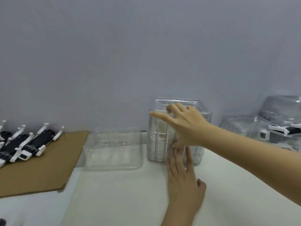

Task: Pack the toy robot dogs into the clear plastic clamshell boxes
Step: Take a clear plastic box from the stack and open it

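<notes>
A tall stack of clear clamshell boxes (158,136) stands by the wall at the centre. My right hand (185,124) reaches in from the right and holds the stack's upper front. One finger curls on the top rim and another points straight left. My left hand (184,175) lies flat, palm down, with straight fingertips touching the foot of the stack. An open, empty clamshell box (114,149) sits to the left of the stack. Several black and white toy robot dogs (24,144) lie in a row on brown cardboard (40,173) at the far left.
At the right edge, more clear boxes (241,126) are piled up, one with a packed toy dog (283,131) inside. The white table (122,193) runs along a plain grey wall. A dark object (2,223) shows at the bottom left corner.
</notes>
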The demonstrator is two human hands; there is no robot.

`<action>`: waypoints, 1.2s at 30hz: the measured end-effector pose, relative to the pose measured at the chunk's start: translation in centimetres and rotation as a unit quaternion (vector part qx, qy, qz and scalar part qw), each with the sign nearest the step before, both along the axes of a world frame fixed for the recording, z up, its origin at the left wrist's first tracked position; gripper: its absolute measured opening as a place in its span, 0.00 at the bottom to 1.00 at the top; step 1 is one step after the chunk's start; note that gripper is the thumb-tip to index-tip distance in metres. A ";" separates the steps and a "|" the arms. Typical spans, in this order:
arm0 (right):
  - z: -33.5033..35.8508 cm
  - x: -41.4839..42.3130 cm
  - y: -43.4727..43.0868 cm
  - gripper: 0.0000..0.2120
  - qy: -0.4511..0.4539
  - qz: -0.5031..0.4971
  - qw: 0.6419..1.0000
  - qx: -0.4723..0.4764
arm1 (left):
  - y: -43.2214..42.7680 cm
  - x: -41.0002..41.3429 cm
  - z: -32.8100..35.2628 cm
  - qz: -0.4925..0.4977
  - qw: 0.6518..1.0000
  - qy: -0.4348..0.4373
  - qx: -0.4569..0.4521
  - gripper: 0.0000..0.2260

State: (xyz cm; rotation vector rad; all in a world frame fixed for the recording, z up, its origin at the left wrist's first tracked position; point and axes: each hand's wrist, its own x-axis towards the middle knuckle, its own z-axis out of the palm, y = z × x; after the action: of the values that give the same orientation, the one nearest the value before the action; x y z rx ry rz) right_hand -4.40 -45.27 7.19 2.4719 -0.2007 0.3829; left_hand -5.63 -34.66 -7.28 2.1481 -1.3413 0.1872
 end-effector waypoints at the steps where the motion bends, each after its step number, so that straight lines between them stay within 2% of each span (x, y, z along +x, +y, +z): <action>1: -0.3 -0.1 0.1 0.59 0.001 0.002 1.000 -0.025 | -0.6 -0.1 -0.4 0.000 1.000 -0.006 -0.003 0.43; 4: -0.9 -0.4 -0.1 0.52 -0.003 0.014 0.998 -0.060 | -1.2 0.3 -1.1 0.001 0.999 -0.014 0.052 0.43; 7: -0.8 -0.1 -0.6 0.51 0.005 0.035 0.999 -0.028 | -1.2 0.5 -1.2 0.008 0.997 -0.014 0.076 0.43; 14: 0.1 -0.1 -0.9 0.56 0.044 0.033 0.998 -0.005 | -1.2 0.5 -1.0 -0.001 0.999 0.007 0.046 0.43; 25: 1.2 -0.4 -1.3 0.48 0.046 0.024 0.999 -0.013 | -2.2 1.1 -1.1 -0.007 0.996 0.049 0.070 0.46; 27: 2.3 -0.2 -1.6 0.49 0.042 0.013 0.999 -0.021 | -2.3 1.2 -1.1 -0.008 0.996 0.053 0.066 0.47; 32: 6.9 -0.2 -2.2 0.53 0.013 -0.011 1.000 -0.012 | -2.2 1.3 -1.2 -0.017 0.996 0.074 0.039 0.48; 36: 7.4 -1.1 -2.2 0.54 0.020 -0.034 0.999 -0.031 | -1.8 1.4 -1.0 -0.002 0.994 0.104 -0.008 0.50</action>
State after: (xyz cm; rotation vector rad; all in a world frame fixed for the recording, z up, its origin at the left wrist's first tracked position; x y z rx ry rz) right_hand -5.50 -47.43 14.60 2.4026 -0.2515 0.3074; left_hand -4.24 -36.48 -8.25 2.0878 -1.2188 -0.0283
